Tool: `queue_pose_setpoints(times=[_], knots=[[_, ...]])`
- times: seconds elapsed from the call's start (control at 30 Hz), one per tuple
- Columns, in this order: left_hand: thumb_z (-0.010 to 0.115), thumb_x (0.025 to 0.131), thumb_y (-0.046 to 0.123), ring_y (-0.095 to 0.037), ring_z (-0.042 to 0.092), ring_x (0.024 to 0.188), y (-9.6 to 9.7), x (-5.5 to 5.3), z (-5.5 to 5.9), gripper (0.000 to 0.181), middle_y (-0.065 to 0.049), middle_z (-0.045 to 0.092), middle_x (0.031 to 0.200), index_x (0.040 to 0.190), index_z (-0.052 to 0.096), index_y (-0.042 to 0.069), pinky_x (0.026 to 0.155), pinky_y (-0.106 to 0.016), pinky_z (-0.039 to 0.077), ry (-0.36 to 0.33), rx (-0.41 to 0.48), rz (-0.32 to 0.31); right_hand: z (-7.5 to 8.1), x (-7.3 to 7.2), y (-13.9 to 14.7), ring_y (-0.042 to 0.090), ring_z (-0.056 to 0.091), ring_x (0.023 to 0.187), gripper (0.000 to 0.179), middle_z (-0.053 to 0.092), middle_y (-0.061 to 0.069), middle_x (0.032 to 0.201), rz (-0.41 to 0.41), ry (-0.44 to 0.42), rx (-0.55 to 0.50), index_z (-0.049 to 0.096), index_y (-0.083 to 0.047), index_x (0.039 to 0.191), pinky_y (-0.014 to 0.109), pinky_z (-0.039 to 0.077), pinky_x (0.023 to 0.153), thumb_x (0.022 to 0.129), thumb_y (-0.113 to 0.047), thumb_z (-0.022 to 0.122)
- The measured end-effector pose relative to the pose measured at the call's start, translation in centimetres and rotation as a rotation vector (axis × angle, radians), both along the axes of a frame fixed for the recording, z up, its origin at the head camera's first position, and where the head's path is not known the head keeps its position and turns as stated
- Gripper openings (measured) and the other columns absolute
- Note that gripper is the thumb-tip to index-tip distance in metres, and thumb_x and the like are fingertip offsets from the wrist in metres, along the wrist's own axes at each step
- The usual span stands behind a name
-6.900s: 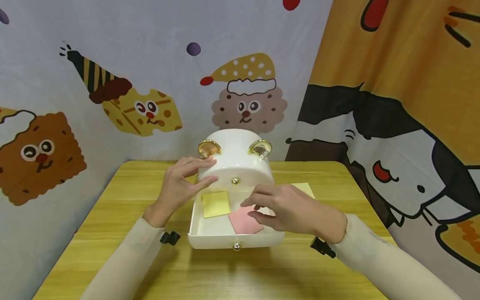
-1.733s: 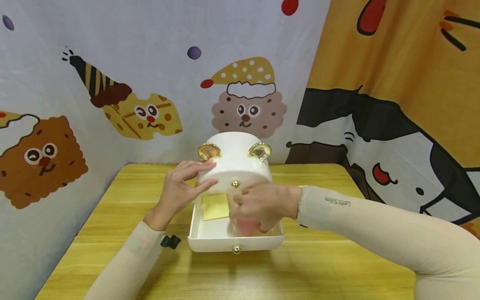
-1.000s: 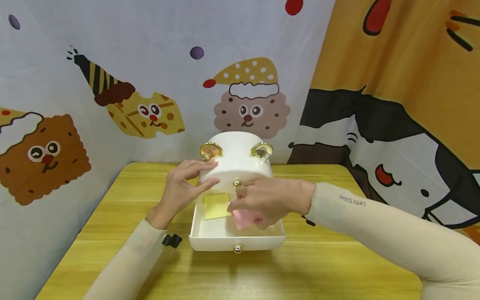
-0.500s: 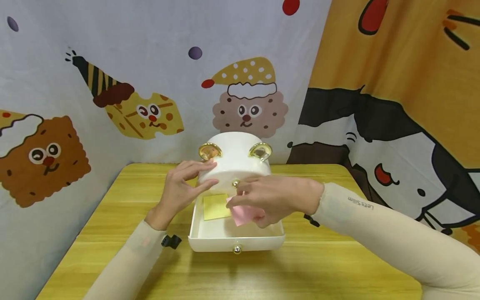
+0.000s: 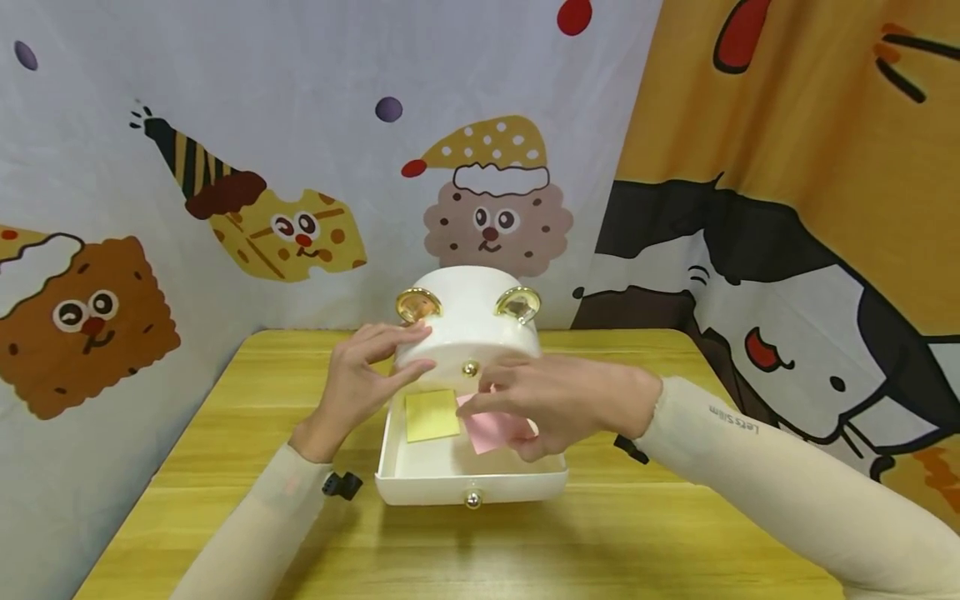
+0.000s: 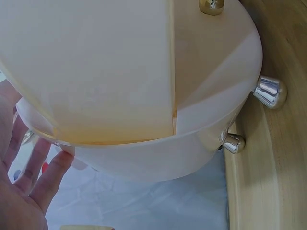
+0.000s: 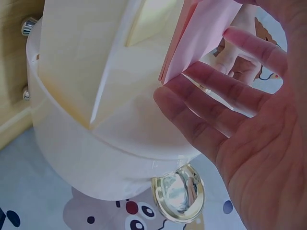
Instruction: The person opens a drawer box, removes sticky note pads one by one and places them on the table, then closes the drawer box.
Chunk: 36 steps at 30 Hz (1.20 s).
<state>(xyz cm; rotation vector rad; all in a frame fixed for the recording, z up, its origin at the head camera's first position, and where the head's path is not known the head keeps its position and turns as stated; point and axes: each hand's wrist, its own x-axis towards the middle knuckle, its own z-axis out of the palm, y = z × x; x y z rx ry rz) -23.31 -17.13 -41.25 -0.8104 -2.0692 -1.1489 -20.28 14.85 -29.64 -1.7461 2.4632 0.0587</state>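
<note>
My right hand [image 5: 570, 400] pinches a pink sticky note pad [image 5: 491, 429] above the open drawer [image 5: 472, 490] of a white storage box [image 5: 474, 312]. In the right wrist view, the fingertips of the right hand [image 7: 240, 129] meet the lower edge of the pink pad [image 7: 204, 40], and its layers fan slightly apart. A yellow sticky note pad [image 5: 431, 415] lies inside the drawer, left of the pink one. At the box's left side rests my left hand [image 5: 352, 383], thumb apart from the other fingers; the left wrist view shows the left hand's fingertips [image 6: 62, 160] touching the rounded wall.
Two gold ear-shaped pieces [image 5: 517, 305] stick out of the box top, and a gold knob [image 5: 473, 500] sits on the drawer front. The wooden table [image 5: 262, 533] carries it all, with a cartoon-print cloth [image 5: 300, 100] hanging behind.
Earlier the right hand hovered over the pink pad lying in the drawer; now it holds the pad, lifted and shifted back. The right hand has drifted slightly right lately. The left hand stays put.
</note>
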Motion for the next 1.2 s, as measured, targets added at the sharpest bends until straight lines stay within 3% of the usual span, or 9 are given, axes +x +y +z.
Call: queue_pose_setpoints(times=[0.4, 0.57, 0.9, 1.2], knots=[[0.107, 0.081, 0.004, -0.026, 0.079, 0.103, 0.2, -0.1, 0.1, 0.053, -0.008, 0.090, 0.130, 0.129, 0.090, 0.013, 0.088, -0.014, 0.059, 0.017, 0.010, -0.005, -0.1, -0.4, 1.7, 0.008, 0.066, 0.103, 0.073, 0.067, 0.003, 0.154, -0.030, -0.077, -0.089, 0.066, -0.028, 0.165, 0.024, 0.064, 0.091, 0.096, -0.024, 0.090], [0.106, 0.082, 0.005, -0.025, 0.077, 0.101, 0.2, -0.1, 0.1, 0.051, -0.007, 0.090, 0.130, 0.130, 0.090, 0.014, 0.089, -0.009, 0.054, -0.011, 0.007, 0.006, 0.0, -0.7, 2.3, 0.010, 0.067, 0.104, 0.073, 0.069, 0.004, 0.151, -0.030, -0.079, -0.120, 0.067, -0.027, 0.164, 0.026, 0.065, 0.093, 0.096, -0.024, 0.092], [0.107, 0.084, 0.010, -0.022, 0.078, 0.105, 0.2, -0.2, 0.1, 0.050, -0.006, 0.089, 0.132, 0.130, 0.090, 0.016, 0.087, -0.019, 0.062, -0.013, -0.002, 0.012, -0.3, -0.9, 3.2, 0.011, 0.068, 0.112, 0.074, 0.068, -0.001, 0.149, -0.061, -0.058, -0.147, 0.067, -0.034, 0.164, 0.031, 0.064, 0.097, 0.094, -0.028, 0.091], [0.106, 0.084, 0.009, -0.024, 0.078, 0.103, 0.3, -0.2, 0.1, 0.049, -0.007, 0.089, 0.132, 0.130, 0.090, 0.015, 0.089, -0.014, 0.058, -0.017, 0.008, 0.003, -0.9, -0.8, 4.2, 0.012, 0.066, 0.117, 0.077, 0.066, 0.000, 0.150, -0.095, -0.067, -0.161, 0.064, -0.036, 0.166, 0.033, 0.064, 0.099, 0.094, -0.030, 0.090]])
